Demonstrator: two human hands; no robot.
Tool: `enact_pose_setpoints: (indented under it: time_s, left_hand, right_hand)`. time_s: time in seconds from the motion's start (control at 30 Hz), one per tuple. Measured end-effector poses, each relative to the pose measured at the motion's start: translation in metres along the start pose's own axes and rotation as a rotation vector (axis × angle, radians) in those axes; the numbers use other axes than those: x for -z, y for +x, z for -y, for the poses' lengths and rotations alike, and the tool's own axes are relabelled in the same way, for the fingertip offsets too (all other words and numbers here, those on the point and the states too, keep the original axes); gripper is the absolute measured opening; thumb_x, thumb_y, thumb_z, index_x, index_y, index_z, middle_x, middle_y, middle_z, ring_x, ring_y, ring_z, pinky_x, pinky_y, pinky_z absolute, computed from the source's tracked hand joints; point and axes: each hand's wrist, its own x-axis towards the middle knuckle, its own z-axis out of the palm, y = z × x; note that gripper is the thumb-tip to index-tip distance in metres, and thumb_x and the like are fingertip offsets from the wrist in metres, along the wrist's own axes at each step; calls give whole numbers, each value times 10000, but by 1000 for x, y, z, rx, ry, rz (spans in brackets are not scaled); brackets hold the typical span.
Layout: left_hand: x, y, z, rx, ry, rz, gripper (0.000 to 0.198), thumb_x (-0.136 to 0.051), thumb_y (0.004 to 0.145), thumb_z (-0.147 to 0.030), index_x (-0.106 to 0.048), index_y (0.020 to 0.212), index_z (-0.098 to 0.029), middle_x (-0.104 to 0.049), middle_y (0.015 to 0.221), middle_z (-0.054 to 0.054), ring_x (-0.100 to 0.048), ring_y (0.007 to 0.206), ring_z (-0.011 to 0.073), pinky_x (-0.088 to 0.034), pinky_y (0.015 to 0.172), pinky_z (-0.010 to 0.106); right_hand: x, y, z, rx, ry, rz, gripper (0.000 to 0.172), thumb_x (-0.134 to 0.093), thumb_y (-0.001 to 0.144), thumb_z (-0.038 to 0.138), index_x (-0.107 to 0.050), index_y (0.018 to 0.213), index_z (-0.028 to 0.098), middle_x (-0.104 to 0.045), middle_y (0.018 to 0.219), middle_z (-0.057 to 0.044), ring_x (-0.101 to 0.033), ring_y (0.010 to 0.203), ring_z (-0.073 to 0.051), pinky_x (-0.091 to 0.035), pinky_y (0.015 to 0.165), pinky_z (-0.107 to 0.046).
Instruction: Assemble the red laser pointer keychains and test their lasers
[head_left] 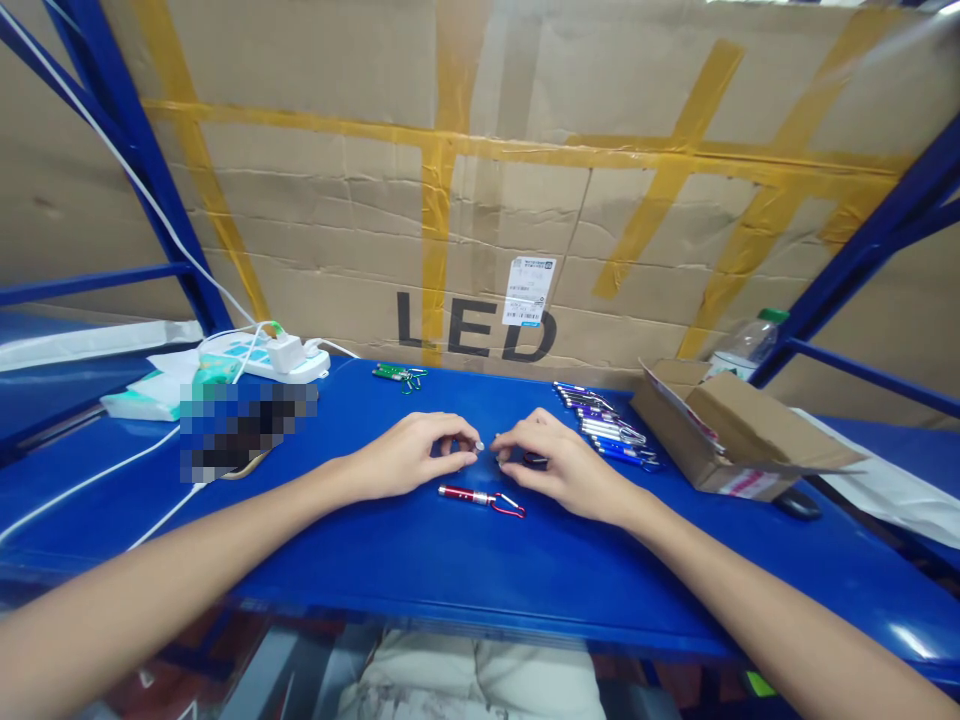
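Note:
My left hand [409, 452] is raised over the middle of the blue table, thumb and fingers pinching a small silvery piece [480, 447]. Just to its right, my right hand [564, 465] has its fingers closed on a dark object [535, 460], mostly hidden by the hand; its kind is not clear. A narrow gap separates the fingertips of the two hands. Below them on the table lies a red keychain flashlight [465, 494] with a red carabiner clip [510, 507] at its right end.
Green keychain flashlights [397, 374] lie at the back. Several purple, silver and blue ones [604, 425] lie right, beside an open cardboard box [697, 440]. A dark computer mouse [797, 503] sits by the box. Left are a power strip [262, 357], white cables and a blurred-out object [247, 435].

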Motion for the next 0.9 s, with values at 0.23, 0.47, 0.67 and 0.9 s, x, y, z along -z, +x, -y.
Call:
enact_pose_setpoints:
  time_s: [0.23,0.47,0.67,0.9]
  left_hand:
    - [-3,-1,-2,-51,-53,46,198,-685,1032,-352,-749,1137,-198,-760,983,29,-666,805,158,-502,785,264]
    - [-7,-3,-6,-67,-80,-16,186,-738,1010,-352,-763,1104,-194,-746,954,13,-623,765,131,-468,742,237]
    - [-7,-3,-7,-87,-51,-34,187,-734,1016,-352,-765,1090,-183,-726,913,17,-620,755,137,-469,740,245]
    - [-2,-1,-1,-92,-22,-69,194,-702,1041,-338,-778,1167,-212,-775,1047,29,-662,828,141,-490,751,239]
  right_hand:
    - [-5,-1,14,0,35,-239,208,-658,1067,268,-699,1271,259,-784,1112,-64,-611,1053,-261,-503,950,-417]
    - [-11,-2,16,91,22,-266,234,-677,1062,239,-706,1292,260,-788,1092,-61,-617,1008,-247,-541,883,-400]
    - [-11,-3,16,122,13,-266,258,-691,1056,231,-700,1312,267,-788,1103,-51,-608,1000,-242,-554,866,-392]
    - [-1,-1,3,52,-68,-228,219,-618,1091,231,-694,1295,242,-777,1095,-68,-590,1032,-257,-517,928,-421]
